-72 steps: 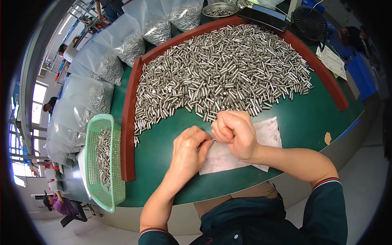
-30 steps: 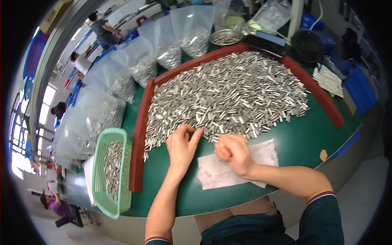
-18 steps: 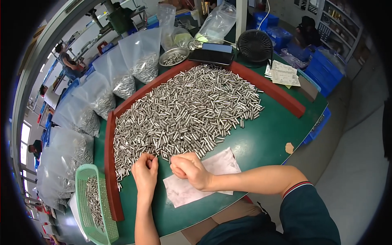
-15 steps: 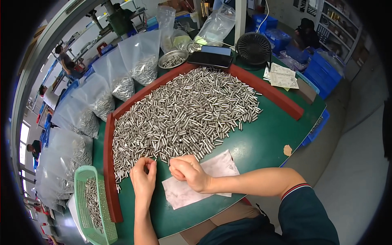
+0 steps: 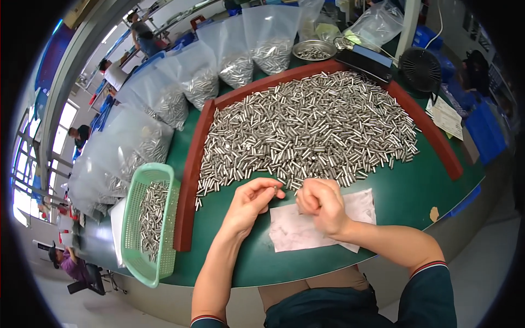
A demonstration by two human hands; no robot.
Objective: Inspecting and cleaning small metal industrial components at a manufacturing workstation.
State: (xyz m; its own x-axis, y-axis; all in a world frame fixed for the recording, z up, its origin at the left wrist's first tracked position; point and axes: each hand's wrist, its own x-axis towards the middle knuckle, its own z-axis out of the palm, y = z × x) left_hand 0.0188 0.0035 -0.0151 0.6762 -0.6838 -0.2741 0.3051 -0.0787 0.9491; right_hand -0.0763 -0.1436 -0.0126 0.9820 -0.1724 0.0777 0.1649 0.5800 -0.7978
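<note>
Where the cylindrical metal pins [image 5: 306,126] lie heaped: a broad pile spreads over the green tabletop [image 5: 399,191].
Left hand [image 5: 249,208]: just in front of the pile's near edge, thumb and index finger pinched on 1 small pin [image 5: 275,189], of which little shows.
Right hand [image 5: 325,206]: near the same edge of the pile, curled into a fist; whether it encloses anything cannot be told.
Stained white cloth [image 5: 292,234]: in front of the pile, partly beneath the person's right hand.
Dark red rail [image 5: 191,202]: along the pile's left, far and right sides.
Light green perforated basket [image 5: 170,229]: left of the pile, outside the rail, with more pins inside.
Clear plastic bags [image 5: 270,33]: left of and behind the pile, filled with metal pieces.
Black desk fan [image 5: 420,70]: beyond the pile's far right corner.
</note>
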